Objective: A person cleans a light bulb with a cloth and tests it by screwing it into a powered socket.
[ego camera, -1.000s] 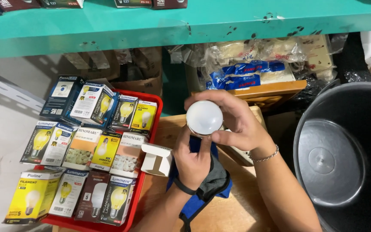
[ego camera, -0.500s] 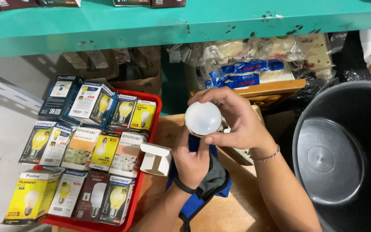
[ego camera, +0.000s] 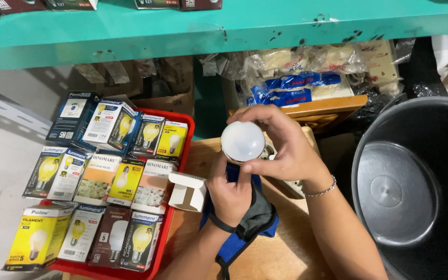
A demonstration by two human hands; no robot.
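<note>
Head view: both hands clasp a white round light bulb (ego camera: 242, 141) above the wooden surface (ego camera: 281, 254); right hand (ego camera: 286, 150) wraps its side, left hand (ego camera: 230, 192) grips beneath, over a blue-black cloth (ego camera: 252, 223). Beside them, a red tray (ego camera: 180, 116) of boxed bulbs; opposite, a black bucket (ego camera: 416, 186).

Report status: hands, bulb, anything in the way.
Right hand grips white bulb. Left hand under it, blue cloth on wrist. Open small box beside; nothing blocking.
</note>
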